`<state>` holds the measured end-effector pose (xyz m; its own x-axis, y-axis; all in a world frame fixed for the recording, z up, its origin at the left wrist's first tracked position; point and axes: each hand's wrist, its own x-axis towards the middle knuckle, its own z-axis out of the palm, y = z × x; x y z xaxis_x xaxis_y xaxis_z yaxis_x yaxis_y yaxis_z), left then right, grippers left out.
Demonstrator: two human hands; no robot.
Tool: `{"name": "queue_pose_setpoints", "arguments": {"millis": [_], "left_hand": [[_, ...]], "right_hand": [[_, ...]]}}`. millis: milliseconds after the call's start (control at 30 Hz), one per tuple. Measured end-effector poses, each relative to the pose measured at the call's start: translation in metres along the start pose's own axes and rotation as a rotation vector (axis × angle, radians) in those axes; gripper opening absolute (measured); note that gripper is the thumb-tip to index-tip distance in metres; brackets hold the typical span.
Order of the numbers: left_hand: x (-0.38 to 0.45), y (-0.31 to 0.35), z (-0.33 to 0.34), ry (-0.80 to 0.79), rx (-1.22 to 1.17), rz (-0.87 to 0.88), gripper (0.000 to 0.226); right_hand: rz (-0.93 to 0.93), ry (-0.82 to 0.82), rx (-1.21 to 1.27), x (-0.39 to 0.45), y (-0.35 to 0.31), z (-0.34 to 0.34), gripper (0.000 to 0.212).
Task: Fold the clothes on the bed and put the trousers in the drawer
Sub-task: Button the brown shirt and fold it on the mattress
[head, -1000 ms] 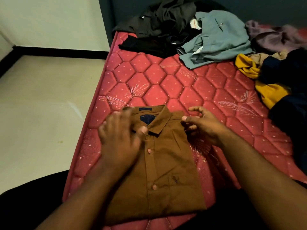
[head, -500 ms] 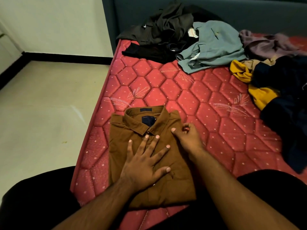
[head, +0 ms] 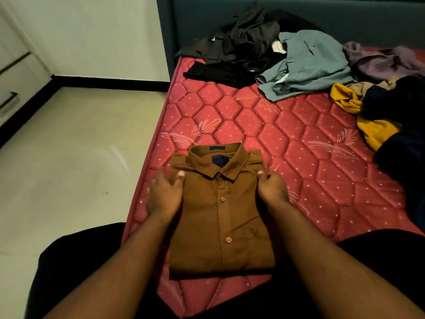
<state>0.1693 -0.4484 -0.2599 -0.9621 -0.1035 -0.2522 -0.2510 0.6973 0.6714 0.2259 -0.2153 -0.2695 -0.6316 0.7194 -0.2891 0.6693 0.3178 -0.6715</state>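
Clothes are lying on the red quilted bed (head: 264, 134): a folded brown shirt (head: 220, 217) is sitting near the bed's front left corner, collar pointing away from the person and buttons facing up. Both hands are gripping it at the sides just below the collar. The left hand (head: 164, 196) is clasping the shirt's left edge, thumb on top of the cloth and the fingers tucked out of sight beneath it. The right hand (head: 272, 188) is clasping the right edge the same way, thumb resting on the fabric. At the far end of the bed, unfolded garments are lying in a heap: dark clothes (head: 234, 49) by the headboard, a grey-blue shirt (head: 308, 63) beside them, a mauve garment (head: 386, 61) further right, and yellow and navy clothes (head: 377, 116) along the right edge. White drawers (head: 13, 84) are standing across the floor to the left.
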Motion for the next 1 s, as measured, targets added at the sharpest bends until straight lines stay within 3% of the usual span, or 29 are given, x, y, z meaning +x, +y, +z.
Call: {"name": "queue_pose_setpoints", "arguments": {"millis": [67, 133, 300, 533, 700, 867, 1000], "left_hand": [[0.008, 0.014, -0.007, -0.124, -0.366, -0.127, 0.052], [0.019, 0.026, -0.01, -0.195, -0.578, -0.235, 0.025], [0.078, 0.057, -0.017, -0.373, -0.851, -0.247, 0.019], [0.261, 0.127, -0.013, -0.242, -0.89, -0.009, 0.028], [0.402, 0.185, 0.0, -0.267, -0.921, 0.12, 0.038], [0.474, 0.189, 0.039, -0.251, -0.845, 0.07, 0.049], [0.488, 0.178, 0.049, -0.278, -0.933, -0.008, 0.055]], "right_hand": [[0.079, -0.09, 0.217, 0.006, -0.006, -0.002, 0.034], [0.101, -0.163, 0.343, 0.014, -0.01, -0.003, 0.03], [0.044, -0.332, 0.605, 0.05, -0.044, -0.006, 0.025], [-0.109, -0.324, 0.706, 0.191, -0.156, 0.038, 0.016], [-0.225, -0.191, 0.708, 0.31, -0.235, 0.075, 0.019], [-0.213, -0.067, 0.561, 0.376, -0.241, 0.111, 0.028], [-0.244, 0.047, 0.497, 0.386, -0.233, 0.118, 0.033]]}}
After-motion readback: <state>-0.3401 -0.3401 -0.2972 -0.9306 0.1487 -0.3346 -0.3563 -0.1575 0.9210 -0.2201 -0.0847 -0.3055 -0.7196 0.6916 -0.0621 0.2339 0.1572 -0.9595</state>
